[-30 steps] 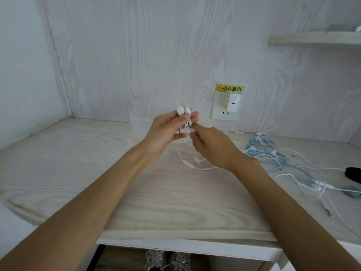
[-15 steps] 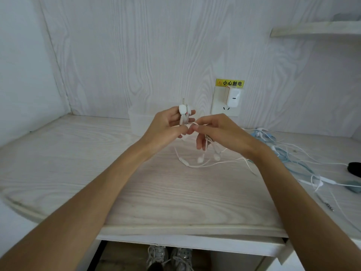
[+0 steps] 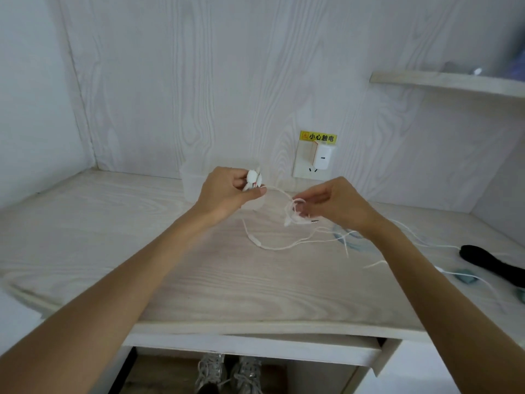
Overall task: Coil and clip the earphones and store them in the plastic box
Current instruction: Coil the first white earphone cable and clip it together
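Over the pale wood counter (image 3: 199, 280), my left hand (image 3: 227, 191) pinches a white clip (image 3: 253, 179) and the coiled start of the white earphones (image 3: 272, 247), just in front of the translucent plastic box (image 3: 193, 180) by the wall. My right hand (image 3: 338, 204) holds the cable's loose loops in curled fingers; the slack droops onto the counter between both hands. More tangled earphones (image 3: 349, 240) lie right, near a black object (image 3: 494, 264).

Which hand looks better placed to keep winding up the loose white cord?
The right hand, probably: its fingers already hold the loose cord, while the left hand is busy gripping the earbuds.
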A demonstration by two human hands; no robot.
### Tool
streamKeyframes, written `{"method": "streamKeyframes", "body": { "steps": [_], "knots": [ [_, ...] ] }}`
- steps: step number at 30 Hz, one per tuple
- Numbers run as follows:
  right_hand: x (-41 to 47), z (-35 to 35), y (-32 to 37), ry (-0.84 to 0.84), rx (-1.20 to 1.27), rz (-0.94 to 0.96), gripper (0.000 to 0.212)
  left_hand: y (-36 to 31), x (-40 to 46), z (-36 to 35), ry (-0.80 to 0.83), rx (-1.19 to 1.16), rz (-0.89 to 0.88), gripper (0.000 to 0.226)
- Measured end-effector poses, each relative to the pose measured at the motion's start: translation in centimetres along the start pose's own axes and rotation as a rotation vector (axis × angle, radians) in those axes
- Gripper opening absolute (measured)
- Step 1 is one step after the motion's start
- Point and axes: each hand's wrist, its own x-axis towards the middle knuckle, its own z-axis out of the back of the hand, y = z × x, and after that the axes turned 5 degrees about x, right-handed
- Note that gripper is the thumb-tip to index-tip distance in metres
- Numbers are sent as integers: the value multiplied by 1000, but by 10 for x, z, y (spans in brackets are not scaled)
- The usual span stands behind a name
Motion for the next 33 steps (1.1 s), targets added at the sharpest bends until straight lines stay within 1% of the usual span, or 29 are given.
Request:
{"method": "streamKeyframes", "body": {
  "steps": [1,2,4,6,7,9,11,12,14,15,16,18,19,20,21,22,24,25,26,27,29,30,31,33],
  "knots": [
    [-1,-1,2,-69,41,63,21,-4,2,0,11,29,22,25],
    [-3,-4,4,-99,59,124,21,-7,5,-2,18,56,47,27],
    [-10,-11,9,-67,-17,227,19,-17,9,-4,5,77,115,24],
    [-16,-15,8,-9,-191,268,17,-30,14,-4,-48,-14,226,17],
    [-18,-15,6,26,-276,248,17,-36,16,-3,-78,-91,278,15],
    [-22,-11,1,124,-395,128,16,-49,21,1,-129,-245,341,12],
    [-27,-6,-2,209,-445,33,17,-59,23,6,-170,-345,341,8],
    [-29,-2,-1,238,-430,14,19,-63,23,9,-172,-360,324,8],
    [-33,9,5,254,-269,-45,19,-68,22,16,-139,-337,283,8],
    [-31,15,9,207,-152,-88,19,-70,22,18,-108,-309,262,11],
    [-28,19,12,118,-59,-114,19,-72,21,21,-70,-275,245,15],
    [-18,24,16,-121,-3,-119,18,-75,16,24,19,-199,219,19],
    [-14,23,20,-193,21,-109,19,-76,13,24,67,-159,203,19],
    [-11,20,27,-206,78,-94,22,-77,10,23,109,-120,187,20],
    [-7,16,32,-153,137,-93,28,-76,7,23,142,-90,168,22],
    [-5,11,37,-56,169,-104,36,-74,4,22,163,-73,150,25],
    [-5,0,44,170,132,-166,47,-68,-2,20,186,-74,112,29],
    [-6,-5,46,262,99,-197,46,-65,-5,19,188,-79,94,28],
    [-8,-9,47,320,81,-212,41,-62,-8,19,187,-79,80,28],
    [-10,-10,47,344,98,-212,33,-58,-11,18,185,-76,68,27],
    [-14,-11,48,335,177,-199,17,-50,-15,16,194,-67,49,24],
    [-16,-10,50,320,182,-197,16,-46,-17,14,208,-62,40,22],
    [-17,-9,51,311,138,-187,19,-42,-19,13,227,-56,32,21],
    [-17,-11,54,294,-74,-102,25,-36,-20,9,265,-55,18,22]
  ]
}}
